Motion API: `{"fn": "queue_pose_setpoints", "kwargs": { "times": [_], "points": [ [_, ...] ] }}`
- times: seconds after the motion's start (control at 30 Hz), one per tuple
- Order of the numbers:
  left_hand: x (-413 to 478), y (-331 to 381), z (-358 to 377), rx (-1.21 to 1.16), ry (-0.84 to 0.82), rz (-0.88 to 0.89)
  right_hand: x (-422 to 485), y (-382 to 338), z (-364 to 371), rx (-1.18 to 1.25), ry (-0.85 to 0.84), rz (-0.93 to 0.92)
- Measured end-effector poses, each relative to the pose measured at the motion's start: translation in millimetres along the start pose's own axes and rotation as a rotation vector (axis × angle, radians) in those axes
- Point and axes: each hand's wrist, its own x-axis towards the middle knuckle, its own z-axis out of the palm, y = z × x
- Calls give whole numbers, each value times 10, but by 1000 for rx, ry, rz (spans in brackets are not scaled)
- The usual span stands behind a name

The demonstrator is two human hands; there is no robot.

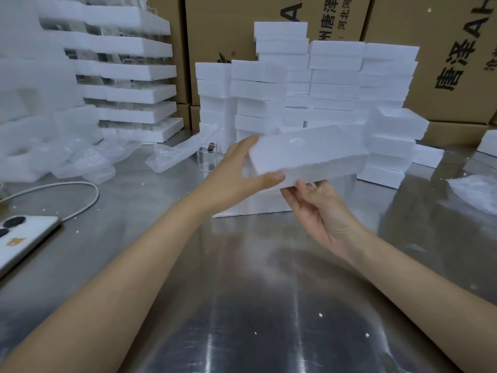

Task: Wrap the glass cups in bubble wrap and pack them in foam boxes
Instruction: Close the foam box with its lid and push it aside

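A white foam box [309, 154] hangs tilted above the steel table, held between both hands. My left hand [236, 173] grips its left end, thumb along the front edge and fingers behind. My right hand [320, 208] supports it from below, fingertips on the underside. Under it another foam piece [258, 203] lies on the table. A clear glass cup [208, 158] stands behind my left hand, partly hidden by it. A strip of bubble wrap [183, 150] leans beside the cup.
Stacks of foam boxes [336, 84] rise behind the hands. Trays of glass cups in foam [129, 68] stand at back left, with loose bubble wrap [80, 160] below them. A phone [24, 238] with a cable lies at the left edge. Cardboard cartons [443, 57] line the back.
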Motion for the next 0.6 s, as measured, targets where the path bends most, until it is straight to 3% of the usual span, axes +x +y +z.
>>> {"fn": "queue_pose_setpoints", "kwargs": {
  "times": [0.07, 0.13, 0.23, 0.33, 0.6],
  "points": [
    [15, -26, -59, -78, 57, -34, 22, -14, -27, -4, 47, -12],
    [37, -74, -127, -122, 147, -58, 57, -36, -78, -67, 213, -54],
    [44, -204, -253, -130, 193, -96, 80, -94, -242, -503, 392, -129],
    [25, -339, -334, -92, 129, -155, 91, -139, -381, -809, 332, -136],
    [39, -517, -396, -217, 126, -247, 88, -70, -429, -1018, 46, 17]
  ]
}}
